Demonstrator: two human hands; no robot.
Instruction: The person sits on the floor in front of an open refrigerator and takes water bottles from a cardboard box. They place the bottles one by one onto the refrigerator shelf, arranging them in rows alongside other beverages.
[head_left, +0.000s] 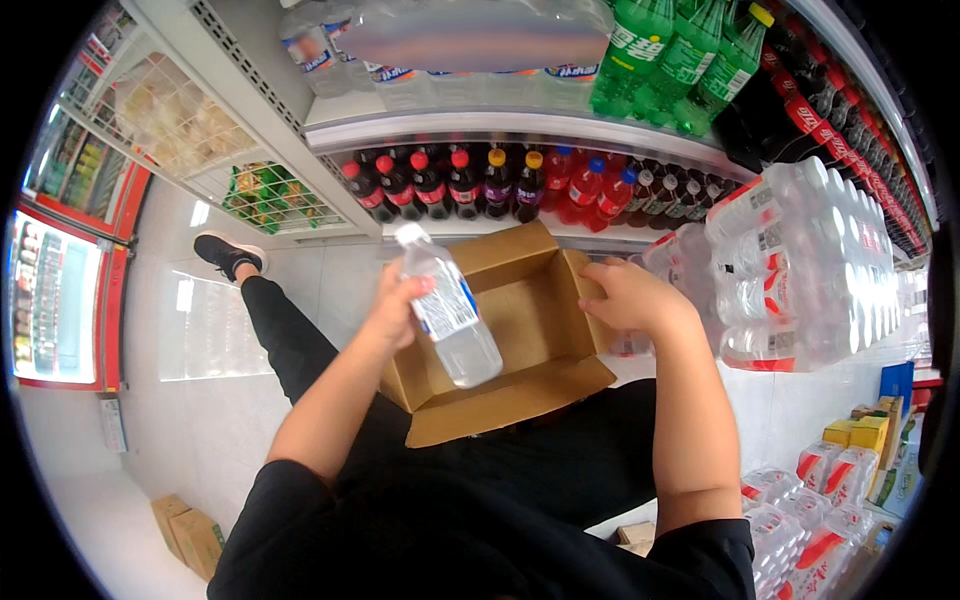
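Note:
A clear plastic bottle with a white cap and a white-and-blue label (452, 319) is gripped by my left hand (397, 304), tilted over the left part of a cardboard box (525, 307). The box lies with its flaps spread on or against my black-trousered lap; the part of its inside that shows holds nothing. My right hand (626, 294) is on the right flap of the box, thumb and fingers about its edge. The bottle hides the box's left part.
Ahead, a lower shelf bears dark cola bottles (427, 184) and red drinks (585, 187); the upper shelf (465, 127) bears clear and green bottles. Shrink-wrapped bottle packs (795, 277) are stacked at right. A wire rack (277, 199) stands at left, cardboard cartons (187, 536) at lower left.

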